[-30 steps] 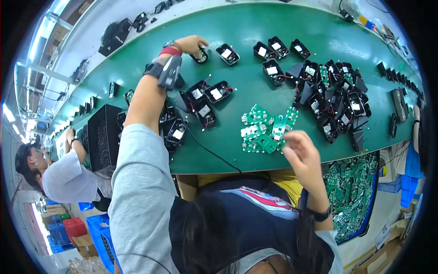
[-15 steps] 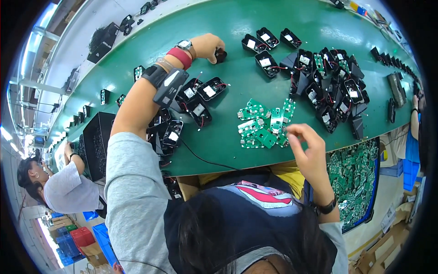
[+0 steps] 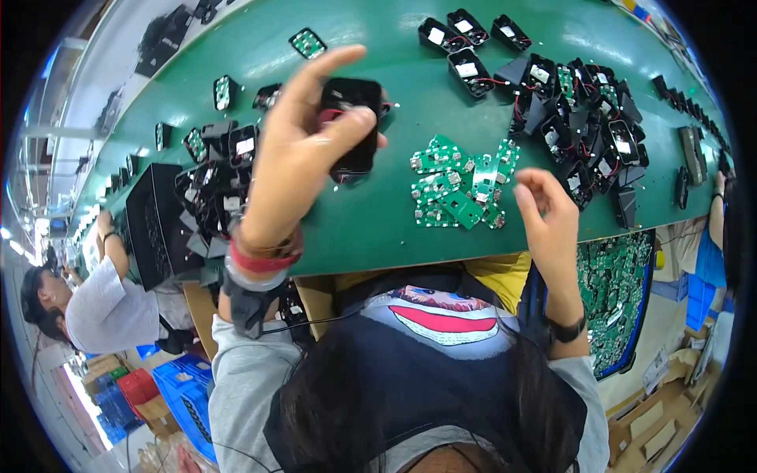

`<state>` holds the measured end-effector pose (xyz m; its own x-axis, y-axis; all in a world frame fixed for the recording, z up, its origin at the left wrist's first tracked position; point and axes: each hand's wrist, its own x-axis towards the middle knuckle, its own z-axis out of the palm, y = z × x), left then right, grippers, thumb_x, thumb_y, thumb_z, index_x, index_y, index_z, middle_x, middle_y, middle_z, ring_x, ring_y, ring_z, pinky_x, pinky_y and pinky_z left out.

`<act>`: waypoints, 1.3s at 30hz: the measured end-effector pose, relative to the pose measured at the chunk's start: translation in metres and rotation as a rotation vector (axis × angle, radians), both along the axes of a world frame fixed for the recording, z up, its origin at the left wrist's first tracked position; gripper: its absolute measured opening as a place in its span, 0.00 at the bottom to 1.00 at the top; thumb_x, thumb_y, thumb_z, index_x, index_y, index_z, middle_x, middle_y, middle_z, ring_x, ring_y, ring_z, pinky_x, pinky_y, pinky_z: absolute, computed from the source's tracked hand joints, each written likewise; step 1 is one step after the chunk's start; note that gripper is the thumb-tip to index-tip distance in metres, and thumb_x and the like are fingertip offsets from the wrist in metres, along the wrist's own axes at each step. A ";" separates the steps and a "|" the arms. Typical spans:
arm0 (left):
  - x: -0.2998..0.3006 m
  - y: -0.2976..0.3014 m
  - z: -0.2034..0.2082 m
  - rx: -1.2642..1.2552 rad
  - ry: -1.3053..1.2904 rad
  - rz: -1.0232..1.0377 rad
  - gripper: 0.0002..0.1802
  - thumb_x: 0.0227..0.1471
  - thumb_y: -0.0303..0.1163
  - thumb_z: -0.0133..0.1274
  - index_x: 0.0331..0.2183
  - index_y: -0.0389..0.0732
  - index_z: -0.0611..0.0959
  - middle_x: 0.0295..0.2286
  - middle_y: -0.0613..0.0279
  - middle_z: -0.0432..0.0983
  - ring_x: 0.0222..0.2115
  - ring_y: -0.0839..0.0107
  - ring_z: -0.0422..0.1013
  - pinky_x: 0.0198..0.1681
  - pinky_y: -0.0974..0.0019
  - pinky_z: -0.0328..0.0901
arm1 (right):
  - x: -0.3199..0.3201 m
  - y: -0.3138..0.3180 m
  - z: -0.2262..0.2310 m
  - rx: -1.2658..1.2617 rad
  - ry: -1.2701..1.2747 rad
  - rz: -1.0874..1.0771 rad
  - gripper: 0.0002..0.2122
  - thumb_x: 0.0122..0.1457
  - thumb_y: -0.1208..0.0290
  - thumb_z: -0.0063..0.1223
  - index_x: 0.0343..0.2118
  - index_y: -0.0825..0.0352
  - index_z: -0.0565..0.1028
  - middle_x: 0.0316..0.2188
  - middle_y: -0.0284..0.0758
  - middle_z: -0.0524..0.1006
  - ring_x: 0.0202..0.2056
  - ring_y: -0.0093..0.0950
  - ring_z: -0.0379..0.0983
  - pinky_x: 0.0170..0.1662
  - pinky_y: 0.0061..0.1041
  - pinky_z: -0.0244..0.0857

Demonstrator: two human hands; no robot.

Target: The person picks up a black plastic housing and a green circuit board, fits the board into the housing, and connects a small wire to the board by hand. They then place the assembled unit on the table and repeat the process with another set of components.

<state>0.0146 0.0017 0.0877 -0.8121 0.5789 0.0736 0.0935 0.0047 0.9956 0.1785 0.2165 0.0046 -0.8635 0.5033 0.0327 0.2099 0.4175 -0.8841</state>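
My left hand (image 3: 303, 158) is raised over the left middle of the table, its index finger stretched out. Its thumb lies across a black plastic casing (image 3: 351, 154), and a fingertip shows past the casing's right edge. A bit of red shows by the thumb; the casing's inside is not clear. Loosely curled, my right hand (image 3: 552, 229) hovers just right of a heap of green circuit boards (image 3: 461, 206), with a gap between thumb and forefinger and nothing visible in it.
Open black casings with white blocks and red wires are piled at the right (image 3: 579, 130) and left (image 3: 217, 177). A casing with a green board (image 3: 307, 43) lies at the far side. A bin of circuit boards (image 3: 611, 299) stands right of me. Another person (image 3: 102, 303) sits at the left.
My left hand has come back from the far side of the table toward me, with a black casing in it. My right hand stays beside the boards. The view has shifted slightly.
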 end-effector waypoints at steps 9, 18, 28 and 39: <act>-0.036 -0.001 -0.016 0.190 0.237 -0.017 0.27 0.46 0.23 0.51 0.51 0.39 0.71 0.28 0.63 0.75 0.26 0.81 0.68 0.29 0.77 0.65 | -0.004 0.006 -0.009 0.405 -0.024 0.078 0.12 0.54 0.79 0.50 0.43 0.68 0.72 0.38 0.33 0.74 0.35 0.23 0.69 0.35 0.20 0.64; -0.065 -0.012 -0.025 0.106 0.585 0.038 0.19 0.40 0.29 0.53 0.40 0.44 0.82 0.25 0.55 0.77 0.24 0.68 0.73 0.30 0.68 0.68 | 0.004 0.021 -0.020 0.318 -0.098 0.087 0.14 0.60 0.79 0.41 0.49 0.68 0.69 0.40 0.32 0.73 0.38 0.20 0.69 0.41 0.18 0.63; -0.060 -0.066 -0.013 0.176 0.582 0.000 0.19 0.43 0.26 0.47 0.41 0.34 0.73 0.30 0.46 0.73 0.31 0.59 0.70 0.38 0.65 0.65 | -0.033 0.057 -0.015 0.881 -0.234 0.574 0.23 0.52 0.86 0.40 0.53 0.65 0.64 0.50 0.40 0.68 0.51 0.39 0.64 0.54 0.28 0.57; 0.002 -0.044 -0.012 0.003 0.096 -0.101 0.17 0.55 0.31 0.37 0.44 0.35 0.71 0.44 0.59 0.69 0.42 0.78 0.65 0.47 0.75 0.59 | -0.031 0.037 -0.011 0.772 -0.056 0.232 0.08 0.48 0.82 0.54 0.32 0.70 0.70 0.22 0.34 0.69 0.25 0.26 0.68 0.30 0.21 0.61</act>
<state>0.0171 -0.0425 0.0759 -0.7386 0.6573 0.1498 0.1877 -0.0129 0.9821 0.1478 0.2536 -0.0066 -0.9538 0.1641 0.2515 0.0782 0.9443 -0.3196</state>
